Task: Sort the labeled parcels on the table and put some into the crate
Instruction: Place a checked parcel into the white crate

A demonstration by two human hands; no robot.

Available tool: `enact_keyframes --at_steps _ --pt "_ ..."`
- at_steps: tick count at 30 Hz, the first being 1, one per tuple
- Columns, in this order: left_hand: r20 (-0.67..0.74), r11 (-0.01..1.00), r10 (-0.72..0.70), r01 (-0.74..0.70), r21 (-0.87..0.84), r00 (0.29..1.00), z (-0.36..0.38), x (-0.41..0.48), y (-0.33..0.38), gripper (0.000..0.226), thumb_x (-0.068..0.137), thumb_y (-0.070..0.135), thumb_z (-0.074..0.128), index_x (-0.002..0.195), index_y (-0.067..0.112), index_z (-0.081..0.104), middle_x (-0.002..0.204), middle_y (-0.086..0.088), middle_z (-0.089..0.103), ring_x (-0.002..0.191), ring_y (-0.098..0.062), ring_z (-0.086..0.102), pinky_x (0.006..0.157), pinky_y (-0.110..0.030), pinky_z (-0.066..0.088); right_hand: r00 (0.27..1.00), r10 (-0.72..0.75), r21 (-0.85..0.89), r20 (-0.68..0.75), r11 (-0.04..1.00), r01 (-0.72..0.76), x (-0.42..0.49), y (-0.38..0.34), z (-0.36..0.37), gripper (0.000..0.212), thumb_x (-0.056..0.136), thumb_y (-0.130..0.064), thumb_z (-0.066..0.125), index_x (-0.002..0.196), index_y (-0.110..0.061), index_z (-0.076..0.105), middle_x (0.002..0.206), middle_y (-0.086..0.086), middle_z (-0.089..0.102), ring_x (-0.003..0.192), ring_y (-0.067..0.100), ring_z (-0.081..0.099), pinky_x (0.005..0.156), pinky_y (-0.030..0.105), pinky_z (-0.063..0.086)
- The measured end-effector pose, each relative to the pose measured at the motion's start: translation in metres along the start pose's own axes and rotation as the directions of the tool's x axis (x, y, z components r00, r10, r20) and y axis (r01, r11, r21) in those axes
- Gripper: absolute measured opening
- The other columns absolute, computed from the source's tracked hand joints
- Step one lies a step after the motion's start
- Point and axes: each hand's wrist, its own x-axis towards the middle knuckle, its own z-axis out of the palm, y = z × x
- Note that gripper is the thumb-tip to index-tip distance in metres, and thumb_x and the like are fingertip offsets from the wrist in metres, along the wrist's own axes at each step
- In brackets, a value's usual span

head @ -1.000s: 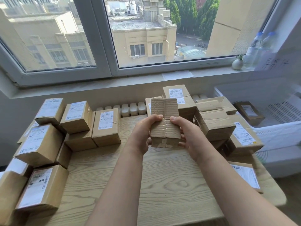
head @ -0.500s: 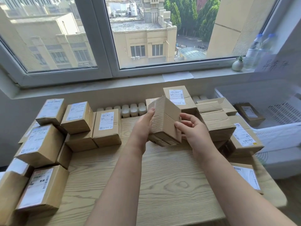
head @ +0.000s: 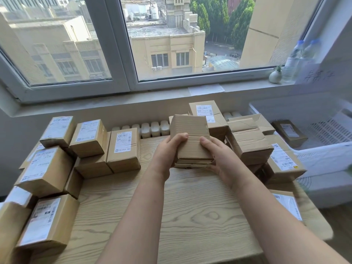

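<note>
Both hands grip one box (head: 190,136) and hold it up above the far middle of the worktop (head: 190,216). The left hand (head: 167,151) clasps its left side, thumb curled onto the ribbed brown face that looks toward the camera. The right hand (head: 219,159) clasps the right side, thumb on that same face and fingers curled under the lower edge. The box is tipped a little, top leaning away.

A left pile (head: 47,168) of labelled parcels runs along the worktop's left edge, stacked two high in places (most with white labels facing up). A right pile (head: 249,147) sits just beside the right hand, looser, with some flaps creased. One labelled parcel (head: 204,113) stands directly behind the held box.

The white crate (head: 327,159) stands to the right of the worktop, and a single parcel (head: 289,132) lies inside it.

On the sill (head: 114,103) are a paper sheet (head: 206,89), a small round vase (head: 275,76) and two bottles (head: 297,60) in the right corner.
</note>
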Motion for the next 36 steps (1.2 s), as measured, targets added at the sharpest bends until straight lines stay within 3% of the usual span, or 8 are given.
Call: enact_keyframes --at_steps 6,10,14,20,24,28,33,36 --pt "0.004 1.0 0.002 -0.002 -0.027 1.0 -0.0008 0.0009 -0.0032 0.044 0.071 0.046 0.074 0.107 0.02 0.073 0.09 0.0 0.074 0.08 -0.017 0.069 0.063 -0.031 0.056 0.999 -0.049 0.052 -0.007 0.997 0.049 -0.002 0.0008 -0.0025 0.028 0.096 -0.03 0.066 0.123 -0.027 0.072 0.115 -0.002 0.076 0.108 0.015 0.071 0.076 0.028 0.055" --pt "-0.002 0.999 -0.006 0.006 -0.048 1.0 0.0001 -0.001 -0.0036 0.029 0.087 0.041 0.072 0.107 0.02 0.073 0.093 -0.002 0.074 0.081 -0.017 0.07 0.067 -0.034 0.058 0.998 -0.058 0.02 -0.016 0.998 0.058 -0.0023 -0.0014 -0.0011 0.025 0.096 -0.033 0.065 0.12 -0.029 0.073 0.109 -0.008 0.077 0.103 0.01 0.071 0.075 0.026 0.054" --pt "0.008 0.994 -0.061 0.062 -0.09 0.998 -0.0012 -0.0013 -0.0023 0.049 0.083 0.054 0.07 0.116 0.018 0.072 0.109 -0.01 0.077 0.095 -0.026 0.073 0.087 -0.046 0.058 0.999 -0.021 0.018 -0.048 1.0 0.022 -0.0005 -0.0013 0.0008 0.027 0.097 -0.047 0.062 0.116 -0.03 0.071 0.102 -0.011 0.078 0.097 0.012 0.072 0.081 0.029 0.053" --pt "-0.051 0.99 -0.078 0.072 -0.117 0.996 -0.004 -0.0028 -0.003 0.038 0.093 0.053 0.062 0.111 0.02 0.07 0.106 -0.006 0.075 0.096 -0.021 0.071 0.09 -0.042 0.059 0.997 -0.057 -0.019 -0.056 0.998 0.056 -0.0026 -0.0026 0.0005 0.04 0.092 -0.036 0.071 0.128 -0.021 0.062 0.109 -0.004 0.076 0.096 0.009 0.072 0.081 0.025 0.054" --pt "-0.087 0.996 -0.057 0.051 -0.067 0.995 -0.0018 -0.0015 -0.0037 0.029 0.099 0.039 0.06 0.118 0.018 0.066 0.104 0.001 0.069 0.09 -0.013 0.066 0.071 -0.031 0.058 0.99 -0.12 -0.084 -0.071 0.99 0.114 -0.0038 -0.0022 0.0003 0.045 0.088 -0.034 0.076 0.129 -0.02 0.062 0.117 -0.001 0.073 0.102 0.006 0.072 0.082 0.02 0.052" --pt "-0.114 0.996 -0.077 0.071 -0.062 0.99 -0.0026 -0.0012 -0.0029 0.035 0.101 0.039 0.059 0.13 0.019 0.061 0.109 0.0 0.068 0.091 -0.015 0.065 0.06 -0.027 0.055 0.988 -0.129 -0.097 -0.082 0.988 0.121 -0.0071 -0.0028 -0.0019 0.023 0.102 -0.026 0.061 0.124 -0.025 0.068 0.115 -0.008 0.075 0.105 0.005 0.07 0.087 0.021 0.051" --pt "-0.068 0.996 -0.046 0.04 -0.082 0.997 -0.0004 -0.0033 -0.004 0.056 0.088 0.058 0.067 0.136 0.033 0.053 0.122 -0.001 0.069 0.106 -0.02 0.068 0.077 -0.038 0.059 0.982 -0.176 -0.17 -0.072 0.972 0.162 -0.0072 -0.0005 -0.0024 0.044 0.095 -0.015 0.069 0.136 -0.025 0.059 0.127 -0.009 0.066 0.105 0.001 0.067 0.089 0.023 0.052" --pt "-0.06 0.997 -0.02 0.015 -0.08 0.998 0.0035 -0.0032 -0.0028 0.075 0.08 0.051 0.08 0.14 0.029 0.041 0.124 -0.001 0.068 0.105 -0.02 0.07 0.078 -0.04 0.061 0.984 -0.173 -0.147 -0.043 0.975 0.165 -0.005 0.0015 0.001 0.06 0.089 -0.012 0.076 0.143 -0.024 0.052 0.13 -0.006 0.064 0.112 0.006 0.066 0.086 0.023 0.055"
